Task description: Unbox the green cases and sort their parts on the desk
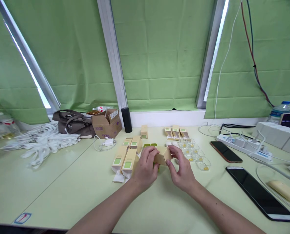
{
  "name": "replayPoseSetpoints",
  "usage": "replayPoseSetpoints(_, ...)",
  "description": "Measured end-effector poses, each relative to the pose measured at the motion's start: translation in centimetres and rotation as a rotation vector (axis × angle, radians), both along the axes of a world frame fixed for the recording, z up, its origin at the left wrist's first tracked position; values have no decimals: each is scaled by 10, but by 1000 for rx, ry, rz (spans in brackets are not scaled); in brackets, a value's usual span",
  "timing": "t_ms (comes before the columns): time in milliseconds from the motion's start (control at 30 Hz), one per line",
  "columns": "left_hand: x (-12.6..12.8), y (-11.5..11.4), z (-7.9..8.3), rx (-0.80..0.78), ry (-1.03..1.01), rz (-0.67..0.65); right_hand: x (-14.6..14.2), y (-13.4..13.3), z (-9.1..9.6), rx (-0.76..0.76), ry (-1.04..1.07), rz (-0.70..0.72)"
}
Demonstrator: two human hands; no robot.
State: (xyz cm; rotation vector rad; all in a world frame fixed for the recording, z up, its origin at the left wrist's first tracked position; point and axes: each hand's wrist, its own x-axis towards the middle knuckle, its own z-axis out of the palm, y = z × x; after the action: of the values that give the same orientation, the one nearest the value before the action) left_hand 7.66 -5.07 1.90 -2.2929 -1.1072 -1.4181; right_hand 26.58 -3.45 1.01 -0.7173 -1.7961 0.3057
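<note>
A small tan cardboard box (162,156) is held above the table between my two hands. My left hand (145,167) grips its left side with the fingers bent over the top. My right hand (181,169) pinches its right end between thumb and fingers. Left of my hands lie several tan boxes with green windows (128,164), white paper sticking out of the nearer ones. Small green items (150,145) sit partly hidden behind my hands. Several clear plastic cups with yellow bits (193,152) stand to the right.
Three open tan boxes (175,132) and one single box (144,131) stand farther back. Two phones (259,191) and a power strip (243,147) lie right. A carton (107,125), black cylinder (126,120), bag (73,123) and white straps (49,139) are left.
</note>
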Motion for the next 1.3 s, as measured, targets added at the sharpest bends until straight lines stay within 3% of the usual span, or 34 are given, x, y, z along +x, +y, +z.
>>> replayPoseSetpoints(200,-3,0,3,44,113,13,2,-1,1,-10,-128,19)
replayPoseSetpoints(400,-2,1,1,-52,114,-58,0,0,0,-57,-160,-6)
replayPoseSetpoints(833,1,0,1,-129,150,-39,-3,5,-3,-115,-172,-59)
replayPoseSetpoints(1067,0,2,-2,-153,131,-42,-3,6,-4,-112,-139,-52)
replayPoseSetpoints(1300,-3,5,-7,-215,31,-45,1,9,-1,-167,62,-28)
